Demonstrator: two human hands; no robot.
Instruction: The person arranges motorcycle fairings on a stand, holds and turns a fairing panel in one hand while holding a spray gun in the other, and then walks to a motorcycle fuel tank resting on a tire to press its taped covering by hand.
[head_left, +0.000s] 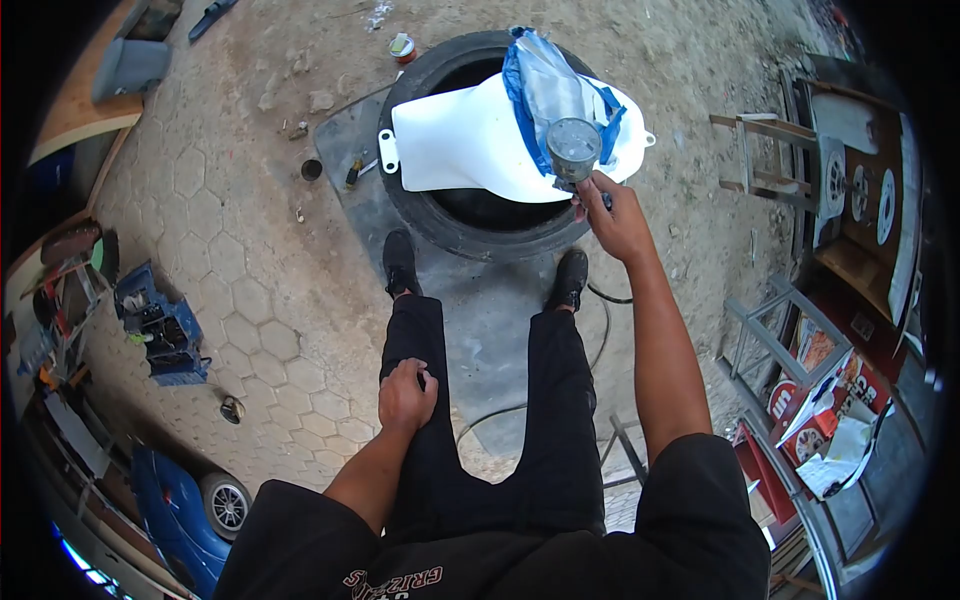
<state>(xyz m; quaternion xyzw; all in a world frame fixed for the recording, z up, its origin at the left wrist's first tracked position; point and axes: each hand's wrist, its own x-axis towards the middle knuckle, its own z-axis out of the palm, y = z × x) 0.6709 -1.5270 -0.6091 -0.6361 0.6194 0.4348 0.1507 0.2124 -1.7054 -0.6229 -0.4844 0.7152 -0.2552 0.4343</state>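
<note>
My right hand [617, 222] is closed around the handle of a spray gun, whose round, cloudy cup [574, 148] faces up at me. The gun is over a glossy white, curved panel [450, 140], which lies across a large black tyre [430, 225]. Part of the panel is covered by clear plastic sheeting [548, 85] edged with blue masking tape [515, 85]. My left hand [407, 395] rests on my left thigh with its fingers curled. A small dark patch shows between its thumb and fingers; whether that is an object is unclear.
A screwdriver [353, 174] and a dark cup [312, 170] lie left of the tyre, with a small tub [402, 48] beyond. A dark hose [485, 411] runs by my feet. A blue toolbox [160, 325] and blue car [175, 510] stand left; metal frames [790, 325] stand right.
</note>
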